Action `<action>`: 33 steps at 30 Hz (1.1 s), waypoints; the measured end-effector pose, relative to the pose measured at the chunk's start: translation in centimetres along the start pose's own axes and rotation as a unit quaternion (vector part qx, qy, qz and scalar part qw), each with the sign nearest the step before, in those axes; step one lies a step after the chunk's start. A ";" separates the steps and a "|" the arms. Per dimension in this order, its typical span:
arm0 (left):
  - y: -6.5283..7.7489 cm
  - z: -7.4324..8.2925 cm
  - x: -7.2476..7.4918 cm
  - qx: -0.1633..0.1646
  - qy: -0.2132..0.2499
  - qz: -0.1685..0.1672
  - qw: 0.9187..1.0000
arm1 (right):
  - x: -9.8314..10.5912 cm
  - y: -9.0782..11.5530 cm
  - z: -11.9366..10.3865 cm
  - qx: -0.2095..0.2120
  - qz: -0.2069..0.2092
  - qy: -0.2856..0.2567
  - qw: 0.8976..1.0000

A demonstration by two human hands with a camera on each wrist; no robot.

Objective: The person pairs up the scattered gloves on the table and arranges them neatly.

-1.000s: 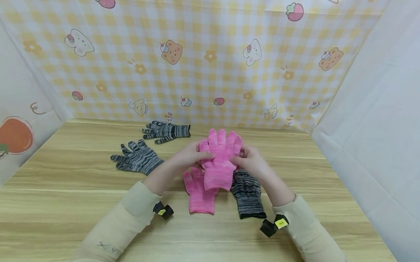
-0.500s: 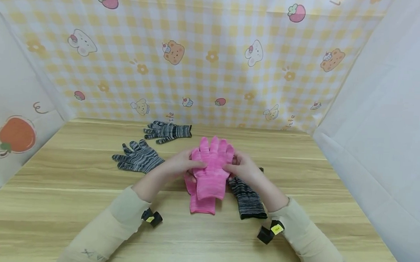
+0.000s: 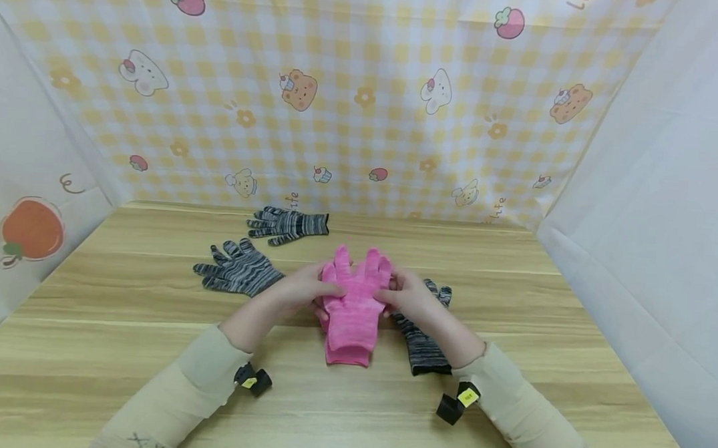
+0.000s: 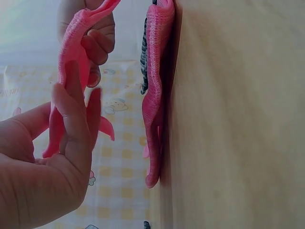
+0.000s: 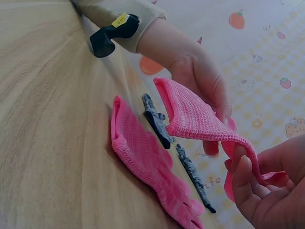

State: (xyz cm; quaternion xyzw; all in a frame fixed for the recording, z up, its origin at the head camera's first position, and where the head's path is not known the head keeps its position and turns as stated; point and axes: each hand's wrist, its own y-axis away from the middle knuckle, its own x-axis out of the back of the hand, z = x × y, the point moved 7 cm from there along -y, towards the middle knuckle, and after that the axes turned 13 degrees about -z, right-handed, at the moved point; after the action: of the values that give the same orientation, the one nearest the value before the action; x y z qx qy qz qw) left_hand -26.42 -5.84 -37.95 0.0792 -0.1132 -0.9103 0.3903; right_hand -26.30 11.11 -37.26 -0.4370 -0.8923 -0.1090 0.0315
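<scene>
Left grip (image 3: 302, 289) pinches the upper pink glove (image 3: 355, 321); right grip (image 3: 414, 298) pinches its other side.

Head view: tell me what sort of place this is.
Probably a small curtained-off tabletop workspace: a wood-grain table, a yellow-checked backdrop with cartoon prints hanging behind it, and pale side sheets at left and right.

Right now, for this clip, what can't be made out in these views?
Head: most of the lower glove, behind the held glove.
Head: the middle of the right gray glove, behind the right arm.
Left wrist: the held glove's cuff end, cut off by the top edge.
Right wrist: part of the lower glove, cut off by the bottom edge.
</scene>
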 end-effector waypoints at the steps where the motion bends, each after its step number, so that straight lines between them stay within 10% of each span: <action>1: 0.0 0.0 0.0 0.000 0.004 0.000 1.000 | -0.1 0.0 0.1 0.000 -0.001 0.001 1.000; 15: -0.2 -0.1 1.1 -0.001 -0.018 0.004 1.000 | -0.5 -0.3 0.7 -0.004 -0.011 -0.007 1.000; 33: -0.1 0.1 1.0 -0.027 -0.052 -0.102 0.993 | -1.0 -0.6 1.8 -0.034 -0.049 0.002 0.998</action>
State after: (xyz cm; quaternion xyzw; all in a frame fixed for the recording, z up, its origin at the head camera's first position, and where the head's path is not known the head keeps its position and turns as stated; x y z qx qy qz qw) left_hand -27.16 -6.53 -37.96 0.0324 -0.0996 -0.9509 0.2911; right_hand -26.13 10.40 -39.24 -0.3936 -0.9081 -0.1421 0.0131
